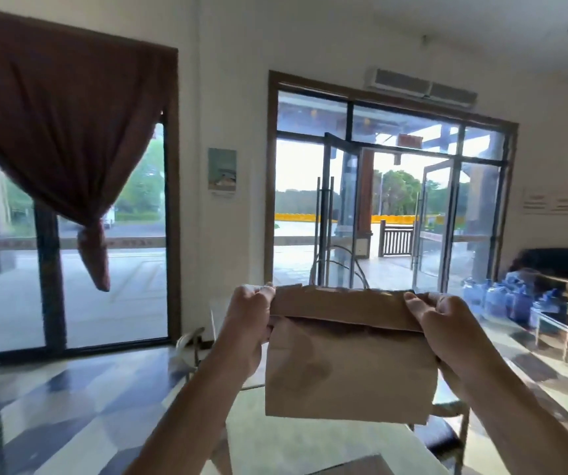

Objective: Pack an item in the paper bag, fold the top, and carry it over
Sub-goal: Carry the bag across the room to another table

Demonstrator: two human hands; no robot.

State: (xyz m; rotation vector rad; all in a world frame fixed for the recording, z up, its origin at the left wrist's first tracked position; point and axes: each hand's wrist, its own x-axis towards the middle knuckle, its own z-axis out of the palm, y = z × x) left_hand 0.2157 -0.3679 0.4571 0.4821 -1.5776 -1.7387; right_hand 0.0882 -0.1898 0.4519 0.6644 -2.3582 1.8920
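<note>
Both forearms reach up and forward from the near edge of the view, bare to the elbow, and meet a brown paper bag (349, 365) held in the air at the centre of the scene, above a pale glossy table (275, 440). The left hand (246, 323) grips the bag's left top corner, fingers curled behind the paper and the thumb lying across the front of the folded flap; the right hand (447, 329) mirrors it at the right top corner, thumb pressed along the flap's upper edge and the fingers wrapped round the back. Both hands are therefore pinched shut on the fold, one at each end. The bag is flat-faced, matte kraft paper with soft creases; its top has been turned over toward the viewer into a wide band whose lower edge casts a dark shadow across the front panel. Thin looped handles (339, 265) rise behind the fold. What is inside the bag cannot be seen. Beyond it stand glass doors (388, 207) in dark metal frames, partly open to a bright paved yard. On the far left a deep red-brown curtain (66, 125), knotted at its lower end, hangs across a large window. At the far right, blue water jugs (512, 299) cluster on the floor near a low dark sofa (556, 262)
</note>
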